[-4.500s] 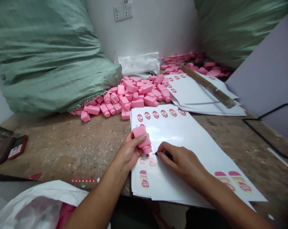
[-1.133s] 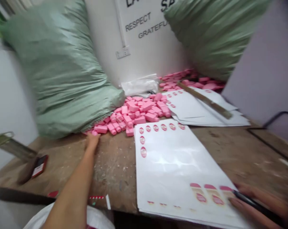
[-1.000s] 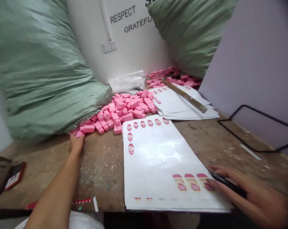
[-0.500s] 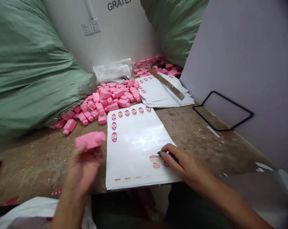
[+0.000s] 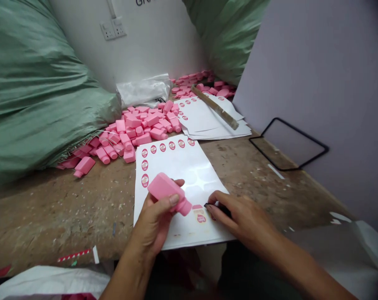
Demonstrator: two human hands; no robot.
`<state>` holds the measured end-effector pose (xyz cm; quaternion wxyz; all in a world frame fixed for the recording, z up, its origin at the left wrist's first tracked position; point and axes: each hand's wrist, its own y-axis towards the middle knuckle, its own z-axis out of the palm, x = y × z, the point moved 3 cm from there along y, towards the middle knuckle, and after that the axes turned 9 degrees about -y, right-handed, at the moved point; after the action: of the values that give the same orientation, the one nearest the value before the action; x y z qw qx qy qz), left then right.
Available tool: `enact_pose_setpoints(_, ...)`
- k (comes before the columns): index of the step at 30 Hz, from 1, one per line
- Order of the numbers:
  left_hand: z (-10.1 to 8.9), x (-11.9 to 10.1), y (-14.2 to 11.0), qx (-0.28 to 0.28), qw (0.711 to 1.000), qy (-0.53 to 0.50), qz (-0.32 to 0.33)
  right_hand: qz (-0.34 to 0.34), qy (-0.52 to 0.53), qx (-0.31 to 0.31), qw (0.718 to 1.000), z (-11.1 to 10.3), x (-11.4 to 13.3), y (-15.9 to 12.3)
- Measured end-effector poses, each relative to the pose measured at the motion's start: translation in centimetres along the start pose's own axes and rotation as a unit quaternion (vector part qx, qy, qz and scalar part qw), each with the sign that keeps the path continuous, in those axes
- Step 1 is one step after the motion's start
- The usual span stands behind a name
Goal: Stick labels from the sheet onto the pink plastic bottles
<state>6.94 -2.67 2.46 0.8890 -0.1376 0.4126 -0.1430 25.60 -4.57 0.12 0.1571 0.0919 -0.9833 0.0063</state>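
Note:
My left hand (image 5: 154, 221) is closed round a small pink plastic bottle (image 5: 167, 192), held tilted over a white sticker sheet (image 5: 179, 166) on the worn wooden table (image 5: 57, 208). My right hand (image 5: 239, 214) rests on the sheet's near right part, pinching a thin black tool (image 5: 218, 208) whose tip lies beside a pink and yellow label (image 5: 200, 215). Small oval stickers (image 5: 167, 146) line the sheet's top and left edges.
A heap of pink bottles (image 5: 135, 129) lies behind the sheet, spilling from a big green woven sack (image 5: 41, 96). More sheets (image 5: 207, 121) with a wooden stick (image 5: 215, 107) lie farther back. A black wire frame (image 5: 289, 143) leans at the right wall. A white bag (image 5: 48, 283) sits below left.
My left hand reached to the pile, picked up a pink bottle and brought it back over the sheet. My right hand moved in from the sheet's right corner to the label.

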Motion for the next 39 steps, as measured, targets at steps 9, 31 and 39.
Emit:
enact_pose_setpoints(9,-0.4,2.2,0.1,-0.03,0.998,-0.004,-0.056,-0.005,-0.01,0.007,1.0,-0.1,0.4,0.2)
enact_pose_setpoints(31,-1.0,2.0,0.9,-0.053,0.991,-0.079,-0.089,-0.01,-0.067,-0.034,0.997,0.0,1.0,0.2)
enact_pose_setpoints(39,-0.9,2.0,0.7,-0.059,0.992,-0.081,-0.072,0.048,0.055,-0.014,0.997,0.3,0.5,0.8)
